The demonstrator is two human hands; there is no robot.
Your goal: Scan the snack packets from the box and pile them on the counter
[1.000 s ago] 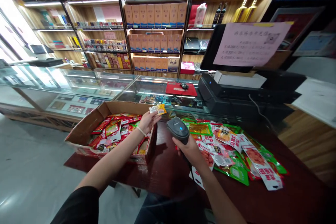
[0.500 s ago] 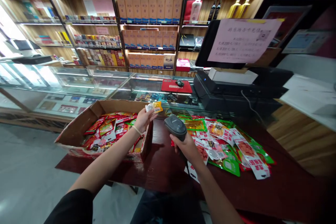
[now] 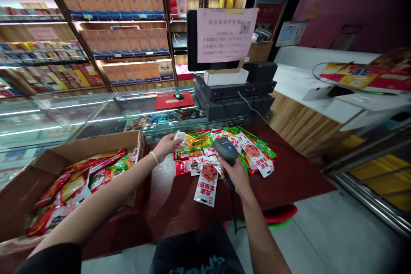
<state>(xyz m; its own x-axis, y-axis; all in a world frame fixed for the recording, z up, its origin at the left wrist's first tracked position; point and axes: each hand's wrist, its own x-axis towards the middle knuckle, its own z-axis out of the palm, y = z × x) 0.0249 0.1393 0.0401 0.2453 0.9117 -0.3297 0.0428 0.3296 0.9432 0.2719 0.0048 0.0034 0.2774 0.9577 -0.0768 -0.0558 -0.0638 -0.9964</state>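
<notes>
My left hand (image 3: pixel 166 145) is closed on a small yellow-and-white snack packet (image 3: pixel 183 138), held out over the heap of snack packets (image 3: pixel 221 154) on the dark red table (image 3: pixel 289 171). My right hand (image 3: pixel 231 174) grips a grey barcode scanner (image 3: pixel 225 150) by its handle, head up, just right of the packet. A cardboard box (image 3: pixel 48 162) full of red and green packets sits to the left of my left arm.
A black till with a monitor and a pink paper notice (image 3: pixel 226 34) stands behind the table. A glass display counter (image 3: pixel 80 115) carries a red mouse pad (image 3: pixel 174 100) with a mouse. Shelves of boxed goods line the back wall. A white counter (image 3: pixel 321 94) is at right.
The view has swung to the right. My left hand has carried the small packet from above the box's corner over to the heap on the table; the scanner has stayed beside it.
</notes>
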